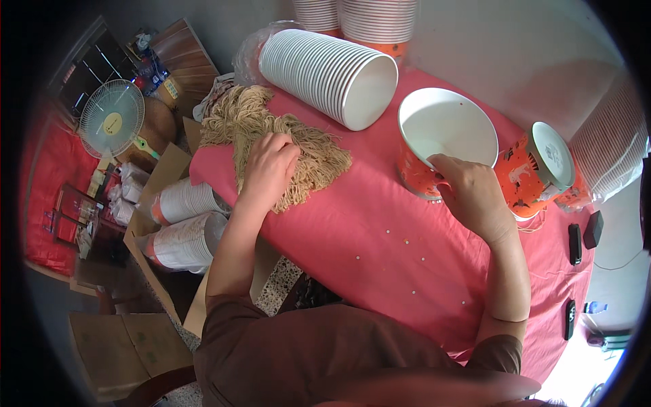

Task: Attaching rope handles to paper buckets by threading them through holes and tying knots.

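My left hand rests on a pile of tan twine strands lying on the pink tablecloth, with the fingers curled into the strands. My right hand grips the near rim of an open orange paper bucket with a white inside, thumb over the edge. The bucket stands upright just right of the table's middle.
A long stack of white paper buckets lies on its side behind the twine. A lidded orange bucket lies tipped at the right. More bucket stacks fill a cardboard box on the floor at left, near a small fan. Dark small devices lie at the table's right edge.
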The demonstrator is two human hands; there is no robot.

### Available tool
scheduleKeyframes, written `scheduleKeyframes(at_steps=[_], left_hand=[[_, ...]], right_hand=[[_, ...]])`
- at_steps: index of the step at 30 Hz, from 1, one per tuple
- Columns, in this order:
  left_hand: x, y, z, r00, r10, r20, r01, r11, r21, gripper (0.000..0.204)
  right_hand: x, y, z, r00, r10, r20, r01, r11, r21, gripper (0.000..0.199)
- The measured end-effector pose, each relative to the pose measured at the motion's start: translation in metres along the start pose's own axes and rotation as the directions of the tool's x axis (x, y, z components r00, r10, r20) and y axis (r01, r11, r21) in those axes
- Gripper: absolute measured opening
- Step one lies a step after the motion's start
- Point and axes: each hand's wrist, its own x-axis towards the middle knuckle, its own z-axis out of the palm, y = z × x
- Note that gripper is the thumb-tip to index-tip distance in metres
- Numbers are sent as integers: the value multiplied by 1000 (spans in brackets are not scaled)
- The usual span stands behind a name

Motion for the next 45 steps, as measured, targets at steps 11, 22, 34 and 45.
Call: scheduleKeyframes(at_steps=[11, 22, 34, 45], left_hand=[[1, -5, -3, 998, -61, -2, 61, 998, -31, 7], [7, 40, 14, 996, 58, -65, -71, 970, -231, 5], [68, 158, 6, 973, 173, -150, -213, 450, -867, 12], [56, 130, 27, 973, -212, 94, 75, -99, -992, 12]], right_hand=[[0, -1, 0, 1000, 27, 6, -27, 1000, 6, 27], [0, -2, -3, 998, 44, 40, -45, 999, 9, 26], [4, -4, -1, 998, 52, 23, -52, 999, -9, 26], [10, -11, -13, 983, 17, -182, 43, 946, 322, 30]])
